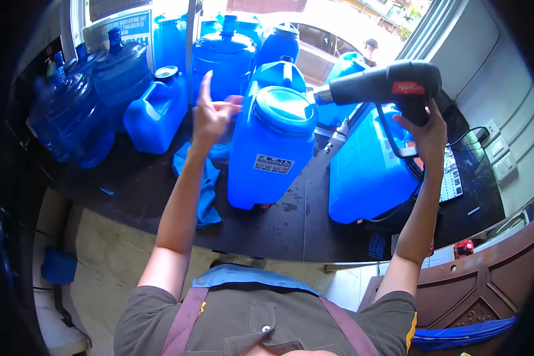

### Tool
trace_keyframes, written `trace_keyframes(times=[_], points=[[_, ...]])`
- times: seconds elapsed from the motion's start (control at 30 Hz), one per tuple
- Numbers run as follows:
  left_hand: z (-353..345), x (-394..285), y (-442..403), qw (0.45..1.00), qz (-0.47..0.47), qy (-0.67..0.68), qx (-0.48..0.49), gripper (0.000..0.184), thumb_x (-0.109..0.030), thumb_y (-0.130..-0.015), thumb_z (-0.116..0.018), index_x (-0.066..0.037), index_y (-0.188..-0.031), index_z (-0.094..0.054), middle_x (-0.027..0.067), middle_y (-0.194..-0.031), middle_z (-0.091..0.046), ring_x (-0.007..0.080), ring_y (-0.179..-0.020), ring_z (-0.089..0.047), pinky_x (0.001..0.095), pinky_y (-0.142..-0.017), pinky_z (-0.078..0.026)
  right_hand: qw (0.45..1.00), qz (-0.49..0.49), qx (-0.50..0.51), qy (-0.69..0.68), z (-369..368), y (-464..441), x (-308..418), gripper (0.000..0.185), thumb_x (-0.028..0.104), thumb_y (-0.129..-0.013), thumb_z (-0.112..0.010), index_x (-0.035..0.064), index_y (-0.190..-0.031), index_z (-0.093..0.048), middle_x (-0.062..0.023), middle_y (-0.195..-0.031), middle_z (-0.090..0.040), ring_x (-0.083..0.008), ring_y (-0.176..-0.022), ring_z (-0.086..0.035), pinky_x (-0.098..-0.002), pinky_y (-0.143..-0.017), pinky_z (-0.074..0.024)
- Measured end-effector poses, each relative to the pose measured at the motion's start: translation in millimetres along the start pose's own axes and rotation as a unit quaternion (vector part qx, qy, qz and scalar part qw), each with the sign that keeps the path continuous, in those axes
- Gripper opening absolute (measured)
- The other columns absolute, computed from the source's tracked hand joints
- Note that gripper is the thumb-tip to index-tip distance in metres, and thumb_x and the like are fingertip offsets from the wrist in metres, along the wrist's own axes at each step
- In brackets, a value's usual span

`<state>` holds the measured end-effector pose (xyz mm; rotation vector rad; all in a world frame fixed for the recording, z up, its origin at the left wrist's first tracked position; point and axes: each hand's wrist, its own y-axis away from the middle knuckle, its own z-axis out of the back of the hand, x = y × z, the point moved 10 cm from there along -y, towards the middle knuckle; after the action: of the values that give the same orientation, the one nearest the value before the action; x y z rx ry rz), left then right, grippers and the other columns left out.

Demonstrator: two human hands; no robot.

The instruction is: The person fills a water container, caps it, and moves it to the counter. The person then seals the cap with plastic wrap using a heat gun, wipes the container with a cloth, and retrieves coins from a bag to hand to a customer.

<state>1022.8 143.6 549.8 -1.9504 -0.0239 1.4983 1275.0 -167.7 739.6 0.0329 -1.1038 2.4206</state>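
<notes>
My right hand (426, 133) is wrapped round the handle of a black heat gun (374, 83) with a red label. Its metal nozzle points left, close beside the wide round lid (286, 108) of a tall blue water container (267, 154). This container stands upright on the dark counter, with a printed sticker on its front. Left of the lid, my left hand (212, 118) is raised with its index finger up and other fingers apart, slightly blurred. It holds nothing that I can see. A blue cloth (202, 190) lies on the counter below that hand.
Another blue container (368, 172) stands at the right, below the heat gun. Several clear blue round bottles (80, 121) and a small blue jug (157, 113) are at the left. More containers line the window. Water drops mark the counter (279, 237). A wall outlet (491, 127) is at right.
</notes>
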Motion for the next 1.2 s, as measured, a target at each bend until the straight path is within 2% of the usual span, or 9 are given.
trace_keyframes(times=[0.13,0.3,0.37,0.67,0.77,0.9,1.0,1.07,1.2], points=[[43,4,-5,0.972,-0.058,-0.179,-0.142,0.057,-0.018,-0.092,-0.061,-0.003,-0.14,-0.034,0.0165,-0.102,-0.068,0.018,-0.09,-0.066,0.0289,-0.075,-0.052,0.997,0.02,-0.045,0.052,6,-4,27,0.069,0.046,-0.064,-0.082,0.0135,-0.12,-0.056,-0.0141,-0.091,-0.07,-0.0349,-0.086,-0.068,-0.044,-0.076,-0.0496],[-4,-70,-28,0.961,-0.129,-0.242,0.012,0.061,-0.053,-0.094,-0.049,-0.006,-0.133,-0.048,0.0142,-0.098,-0.067,0.0178,-0.086,-0.065,0.0261,-0.07,-0.051,0.978,-0.038,-0.206,0.019,6,83,4,0.08,0.039,-0.062,-0.085,0.0088,-0.127,-0.048,-0.0172,-0.093,-0.068,-0.0399,-0.085,-0.065,-0.0447,-0.076,-0.0486],[-19,-96,-34,0.956,-0.11,-0.265,0.07,0.077,-0.065,-0.088,-0.046,-0.002,-0.131,-0.049,0.0217,-0.104,-0.067,0.0311,-0.095,-0.067,0.0387,-0.08,-0.053,0.958,-0.11,-0.26,-0.052,-14,150,-23,0.064,0.02,-0.069,-0.085,0.0005,-0.118,-0.05,-0.0122,-0.101,-0.065,-0.0231,-0.091,-0.062,-0.0359,-0.086,-0.0464],[-161,-54,-24,0.631,-0.005,-0.658,0.411,0.112,-0.088,-0.072,-0.036,0.001,-0.14,-0.039,0.0251,-0.141,-0.041,0.0393,-0.132,-0.038,0.0461,-0.11,-0.03,0.884,-0.413,-0.159,-0.148,-191,414,-118,0.07,0.032,-0.07,-0.081,-0.0023,-0.121,-0.049,-0.0229,-0.11,-0.062,-0.0398,-0.1,-0.06,-0.0447,-0.088,-0.0452],[-178,-53,-14,0.596,0.066,-0.653,0.463,0.103,-0.072,-0.066,-0.062,-0.002,-0.139,-0.041,0.0216,-0.142,-0.04,0.0379,-0.13,-0.04,0.0446,-0.11,-0.031,0.82,-0.536,-0.093,-0.179,-268,473,-154,0.06,0.025,-0.073,-0.079,-0.0061,-0.114,-0.05,-0.0179,-0.089,-0.064,-0.0268,-0.069,-0.06,-0.0372,-0.062,-0.0478],[-203,-74,17,0.585,-0.163,-0.374,0.701,0.079,-0.042,-0.05,-0.084,-0.012,-0.115,-0.052,0.0133,-0.126,-0.048,0.0314,-0.124,-0.041,0.0411,-0.109,-0.03,0.714,-0.654,-0.044,-0.246,-297,493,-145,0.058,0.028,-0.076,-0.078,-0.0083,-0.111,-0.05,-0.0127,-0.078,-0.065,-0.0172,-0.052,-0.06,-0.0311,-0.045,-0.0483],[-208,-80,20,0.685,-0.008,-0.142,0.714,0.057,-0.054,-0.07,-0.075,-0.008,-0.099,-0.06,0.0133,-0.098,-0.062,0.026,-0.101,-0.059,0.047,-0.115,-0.021,0.748,-0.637,-0.045,-0.181,-343,513,-161,0.073,0.037,-0.073,-0.08,-0.0108,-0.114,-0.043,-0.0173,-0.085,-0.064,-0.0201,-0.063,-0.063,-0.0326,-0.053,-0.0507],[-206,-69,4,0.735,-0.011,-0.077,0.674,0.042,-0.05,-0.087,-0.061,-0.008,-0.089,-0.061,0.0083,-0.064,-0.065,0.0218,-0.07,-0.068,0.0478,-0.112,-0.026,0.729,-0.643,0.04,-0.234,-324,485,-140,0.103,0.055,-0.075,-0.069,-0.0142,-0.136,-0.023,-0.0357,-0.131,-0.044,-0.0426,-0.122,-0.048,-0.0422,-0.101,-0.0397],[-198,-75,-25,0.752,-0.201,-0.505,0.372,0.072,-0.065,-0.09,-0.039,-0.014,-0.14,-0.044,0.0192,-0.14,-0.046,0.0354,-0.129,-0.044,0.0474,-0.11,-0.029,0.708,-0.642,0.085,-0.282,-326,463,-126,0.094,0.04,-0.087,-0.061,-0.013,-0.143,-0.007,-0.0322,-0.149,-0.016,-0.0355,-0.141,-0.02,-0.0353,-0.116,-0.0196]])
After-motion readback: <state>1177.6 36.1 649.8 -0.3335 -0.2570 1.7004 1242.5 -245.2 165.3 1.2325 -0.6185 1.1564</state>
